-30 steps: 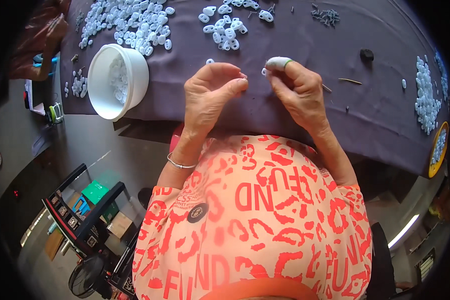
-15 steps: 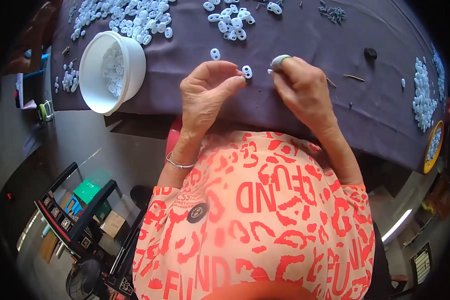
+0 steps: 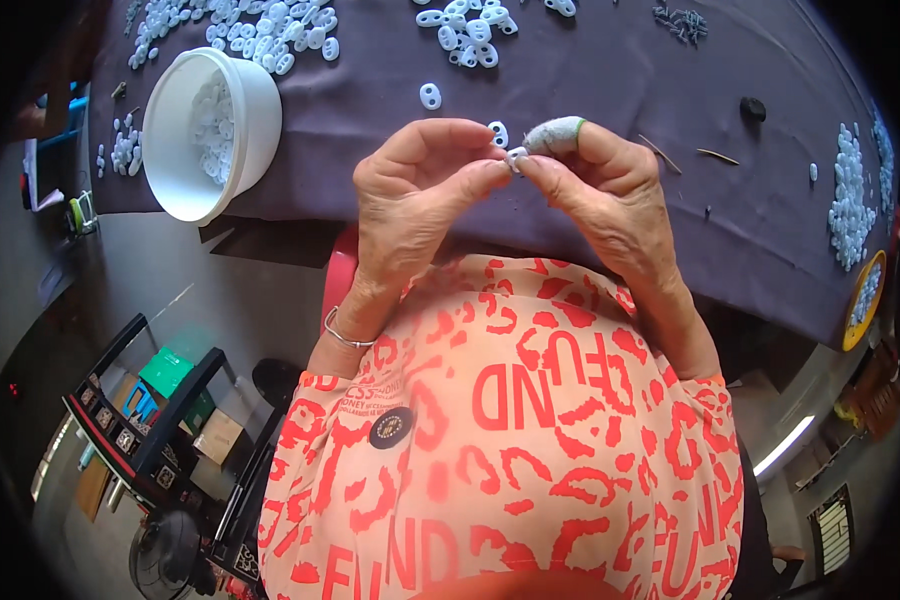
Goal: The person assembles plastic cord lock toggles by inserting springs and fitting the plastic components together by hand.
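Note:
My left hand [image 3: 415, 185] is closed in a pinch, with a white oval two-hole cord stopper piece [image 3: 498, 132] at its index fingertip. My right hand [image 3: 615, 185] pinches a small white plastic piece [image 3: 516, 157] with thumb and index finger. That small piece sits right at the left thumb tip, so both hands' fingertips nearly meet there. A pale cloth finger cover [image 3: 558, 134] with a green edge wraps the right index finger. Just beyond my left hand, another two-hole piece [image 3: 430, 96] lies alone on the dark tablecloth [image 3: 370, 85].
A white tub [image 3: 260, 120] partly filled with small white pieces stands at left. White two-hole parts [image 3: 475, 35] lie heaped at the far side, with small grey parts [image 3: 680, 24] to their right. Small white pieces [image 3: 848, 200] and a yellow dish [image 3: 875, 290] are at far right.
My right hand has moved left to my left hand, bringing the small white piece against the left fingertips. The view has shifted slightly.

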Demonstrator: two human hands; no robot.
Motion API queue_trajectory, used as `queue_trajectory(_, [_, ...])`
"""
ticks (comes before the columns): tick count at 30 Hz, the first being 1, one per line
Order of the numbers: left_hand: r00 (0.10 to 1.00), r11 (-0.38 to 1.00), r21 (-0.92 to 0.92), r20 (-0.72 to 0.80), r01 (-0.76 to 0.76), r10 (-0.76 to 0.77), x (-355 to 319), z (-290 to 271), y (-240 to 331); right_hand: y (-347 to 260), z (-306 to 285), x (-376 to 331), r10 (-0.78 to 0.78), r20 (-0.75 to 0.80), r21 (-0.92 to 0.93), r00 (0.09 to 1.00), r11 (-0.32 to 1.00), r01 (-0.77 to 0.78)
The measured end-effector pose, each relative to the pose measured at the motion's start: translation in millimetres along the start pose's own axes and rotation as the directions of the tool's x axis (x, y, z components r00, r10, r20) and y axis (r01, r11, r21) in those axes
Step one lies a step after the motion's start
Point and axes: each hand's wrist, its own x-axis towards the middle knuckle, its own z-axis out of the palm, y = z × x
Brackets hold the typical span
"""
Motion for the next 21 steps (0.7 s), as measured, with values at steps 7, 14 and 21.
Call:
queue_trajectory(7, [1.000,0.999,0.037,-0.009,0.013,-0.012,0,6,3,0,-7,-1,-0.059,-0.015,-0.167,0.998,0.984,0.055])
queue_trajectory(14, [0.999,0.987,0.154,-0.016,-0.047,0.050,0,9,1,3,-13,1,-0.070,0.052,-0.263,0.996,0.961,0.081])
queue_trajectory(21, [0.994,0.965,0.238,-0.007,-0.108,0.113,1,10,-3,5,-14,2,-0.038,0.042,-0.238,0.998,0.970,0.047])
